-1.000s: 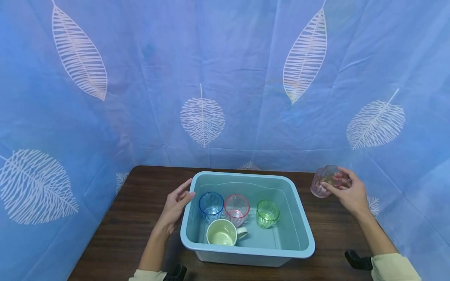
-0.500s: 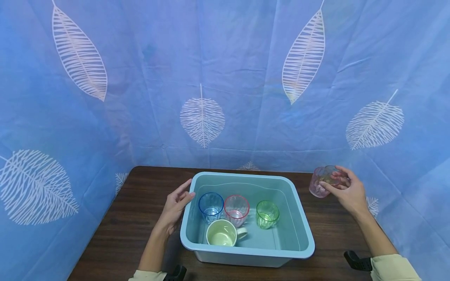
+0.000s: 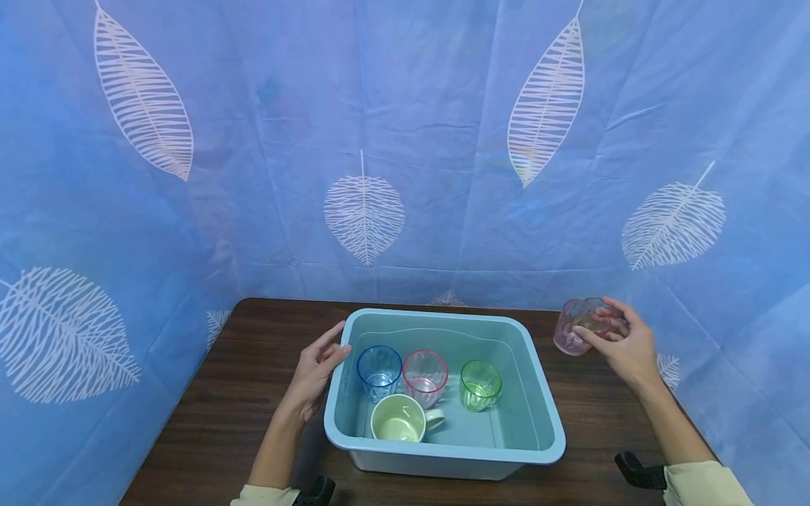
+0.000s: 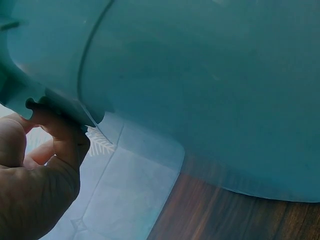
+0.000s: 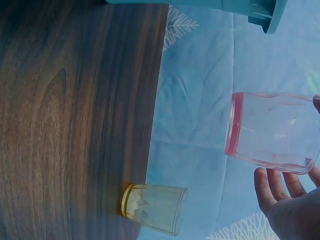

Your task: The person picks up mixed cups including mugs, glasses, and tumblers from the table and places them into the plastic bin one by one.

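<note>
My right hand (image 3: 633, 348) holds a clear pink-tinted glass (image 5: 275, 132) between thumb and fingers, upright near the table's back right corner. The right wrist view shows its thick pink base, with fingertips along its side. Overlapping it in the head view, a yellow-tinted glass (image 5: 155, 209) stands on the table. My left hand (image 3: 316, 369) grips the left rim of a blue-green plastic tub (image 3: 443, 460), thumb over the edge. Inside the tub are a blue-rimmed glass (image 3: 380, 372), a red-rimmed glass (image 3: 426, 379), a green glass (image 3: 481, 386) and a pale green mug (image 3: 399, 418).
The tub stands on a dark wooden table (image 3: 209, 407), taking up its middle. Behind the table's back edge hangs a blue curtain (image 3: 430, 211) with white leaf prints. A dark strap-mounted device (image 3: 639, 471) sits at the right wrist.
My right hand and the pink glass have shifted very slightly left. The left hand, the tub and its contents hold their places.
</note>
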The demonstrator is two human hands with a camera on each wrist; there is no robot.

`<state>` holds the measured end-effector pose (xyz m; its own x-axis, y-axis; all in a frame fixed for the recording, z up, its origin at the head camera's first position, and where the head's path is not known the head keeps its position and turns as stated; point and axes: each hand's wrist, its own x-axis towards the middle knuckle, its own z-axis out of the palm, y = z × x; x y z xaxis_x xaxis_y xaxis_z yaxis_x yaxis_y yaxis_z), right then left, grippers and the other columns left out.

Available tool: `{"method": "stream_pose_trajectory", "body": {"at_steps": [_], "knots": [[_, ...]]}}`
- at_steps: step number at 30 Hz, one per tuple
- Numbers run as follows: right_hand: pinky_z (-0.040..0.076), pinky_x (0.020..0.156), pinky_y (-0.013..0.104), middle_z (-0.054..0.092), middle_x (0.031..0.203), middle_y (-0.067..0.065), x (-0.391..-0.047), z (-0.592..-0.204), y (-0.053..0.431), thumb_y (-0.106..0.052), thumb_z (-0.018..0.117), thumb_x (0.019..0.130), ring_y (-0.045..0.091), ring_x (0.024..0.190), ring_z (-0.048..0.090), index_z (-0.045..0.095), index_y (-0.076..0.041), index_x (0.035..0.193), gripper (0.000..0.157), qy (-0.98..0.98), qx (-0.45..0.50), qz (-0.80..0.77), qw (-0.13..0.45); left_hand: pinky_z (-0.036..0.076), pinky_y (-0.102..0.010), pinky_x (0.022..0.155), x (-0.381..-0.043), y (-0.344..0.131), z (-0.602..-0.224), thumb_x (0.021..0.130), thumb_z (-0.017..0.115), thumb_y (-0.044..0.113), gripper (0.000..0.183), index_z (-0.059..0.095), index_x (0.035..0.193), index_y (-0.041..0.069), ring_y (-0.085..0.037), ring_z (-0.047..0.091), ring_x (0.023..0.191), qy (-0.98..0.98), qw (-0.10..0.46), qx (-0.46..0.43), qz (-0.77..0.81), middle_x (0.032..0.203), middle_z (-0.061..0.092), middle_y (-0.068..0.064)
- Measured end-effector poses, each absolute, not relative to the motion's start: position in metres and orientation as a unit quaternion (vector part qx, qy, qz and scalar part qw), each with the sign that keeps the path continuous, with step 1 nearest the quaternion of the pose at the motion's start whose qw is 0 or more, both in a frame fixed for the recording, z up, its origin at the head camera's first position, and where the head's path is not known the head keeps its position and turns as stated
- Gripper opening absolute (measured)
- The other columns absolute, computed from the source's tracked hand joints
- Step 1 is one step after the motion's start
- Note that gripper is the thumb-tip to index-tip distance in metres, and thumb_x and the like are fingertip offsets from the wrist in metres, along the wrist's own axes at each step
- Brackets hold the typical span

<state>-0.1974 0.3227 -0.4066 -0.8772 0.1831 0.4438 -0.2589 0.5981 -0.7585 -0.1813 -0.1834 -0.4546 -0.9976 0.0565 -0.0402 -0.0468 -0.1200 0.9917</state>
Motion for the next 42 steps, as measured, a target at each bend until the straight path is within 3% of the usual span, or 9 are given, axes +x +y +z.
{"method": "stream_pose_trajectory", "body": {"at_steps": [13,36,42], "knots": [[0.049,0.077,0.007,0.059,0.111,-0.012,-0.195,-0.402,0.32,0.003,0.081,0.085,-0.004,0.09,0.063,0.047,0.005,0.148,0.072,-0.849,0.048,0.458,0.259,0.061,-0.03,0.075,-0.182,-0.183,-0.454,0.103,0.066,0.015,0.058,0.044,0.157,0.008,-0.017,0.065,0.083,0.668,0.033,0.0,0.743,0.097,0.07,-0.013],[0.045,0.084,0.007,0.063,0.113,-0.015,-0.183,-0.385,0.31,-0.001,0.08,0.088,-0.005,0.104,0.062,0.052,-0.012,0.149,0.067,-0.836,0.044,0.483,0.258,0.062,-0.036,0.079,-0.181,-0.184,-0.456,0.103,0.065,0.015,0.057,0.045,0.157,0.009,-0.021,0.067,0.086,0.669,0.032,0.001,0.742,0.099,0.07,-0.016],[0.05,0.083,0.009,0.065,0.115,-0.007,-0.182,-0.381,0.307,0.012,0.076,0.085,0.001,0.102,0.066,0.055,-0.01,0.146,0.067,-0.802,0.086,0.526,0.269,0.062,-0.037,0.079,-0.181,-0.183,-0.456,0.104,0.065,0.015,0.058,0.044,0.157,0.009,-0.02,0.066,0.086,0.666,0.032,0.002,0.745,0.099,0.07,-0.015]]}}
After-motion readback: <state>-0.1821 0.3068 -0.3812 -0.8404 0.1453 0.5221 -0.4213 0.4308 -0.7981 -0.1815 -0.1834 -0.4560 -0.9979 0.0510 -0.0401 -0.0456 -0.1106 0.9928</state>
